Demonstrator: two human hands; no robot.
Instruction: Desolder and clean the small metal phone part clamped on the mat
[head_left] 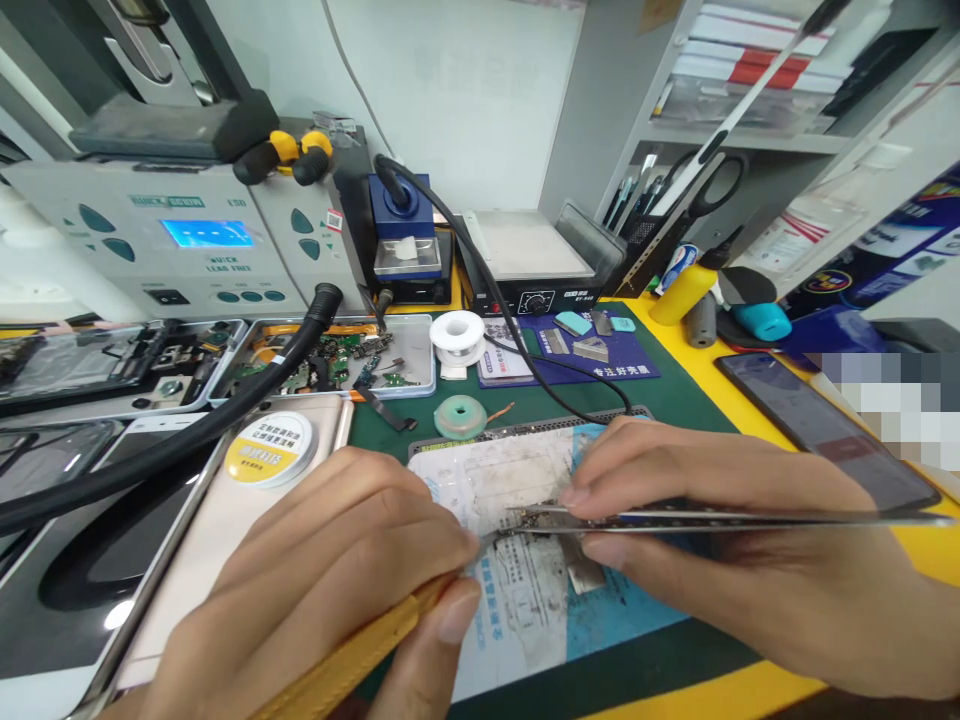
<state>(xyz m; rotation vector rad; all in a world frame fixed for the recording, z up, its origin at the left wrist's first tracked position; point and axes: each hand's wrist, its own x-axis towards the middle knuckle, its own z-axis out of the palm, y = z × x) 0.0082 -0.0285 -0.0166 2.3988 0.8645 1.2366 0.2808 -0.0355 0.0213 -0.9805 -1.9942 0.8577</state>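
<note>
In the lower left of the frame, a yellow-handled tool [360, 650] is pinched between the thumb and fingers of the left hand [360, 560], its thin metal tip pointed toward the centre. At right of centre, a pair of tweezers [720, 520] is pinched between the thumb and fingers of the right hand [765, 560]. Both tips are brought together at a small dark part [536, 518] in the middle of the frame; whether it is gripped by the tweezers cannot be told. Just below it, a flat metal piece [583, 568] is seen on a stained white and blue sheet [517, 650], which is spread over a green mat [660, 670] on the yellow desk [705, 365].

Above the sheet, a pale green roll [460, 415] and a white spool [457, 335] are placed. A round tin [271, 448] is set at left, near a tray of circuit boards [427, 365]. The upper left is filled by a grey soldering station [195, 265]. At right, a dark phone [825, 430] is laid near a yellow bottle [684, 290].
</note>
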